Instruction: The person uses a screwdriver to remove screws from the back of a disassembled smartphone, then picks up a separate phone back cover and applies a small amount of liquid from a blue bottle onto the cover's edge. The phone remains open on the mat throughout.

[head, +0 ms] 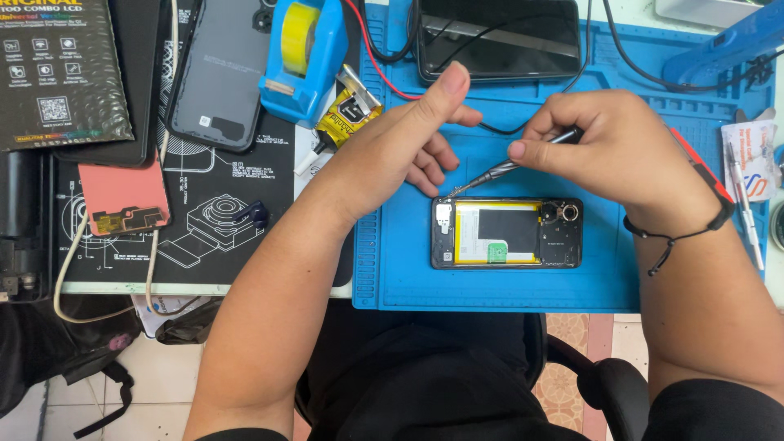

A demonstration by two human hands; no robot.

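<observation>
While our forearms reach in from the bottom of the view, we note a black chair [604, 384] and tiled floor below the desk edge. Nearest on the desk lies the blue work mat [408, 278]. On it rests the opened phone [507, 233], back cover off, lying flat and lengthwise; yellow battery in the middle, camera module at its right end.

Right hand [621, 151]: fingers closed around a slim screwdriver [510, 166], thumb and forefinger pinching the shaft. Tool slopes down to the left; its tip meets the top left corner of the phone frame. Black cord bracelet [678, 233] on that wrist.

Left hand [408, 139]: hovers just left of the tool, above the phone's left end. Thumb sticks up, fingers loosely curled toward the palm; we see nothing held. Fingertips lie near the screwdriver shaft; contact we cannot tell.

Left of the mat, a dark printed mat [220, 220] carries a pink panel with flex cable [122, 196] and a grey phone back [216, 73]. A black packet [57, 69] sits at far left.

Farther back: blue tape dispenser [304, 53] with yellow roll, a small yellow-and-black tube [347, 114] just beside it, a dark-screened phone [498, 37] at the mat's top edge, red and black wires around it. Tweezers [747, 204] on a white packet at far right.
</observation>
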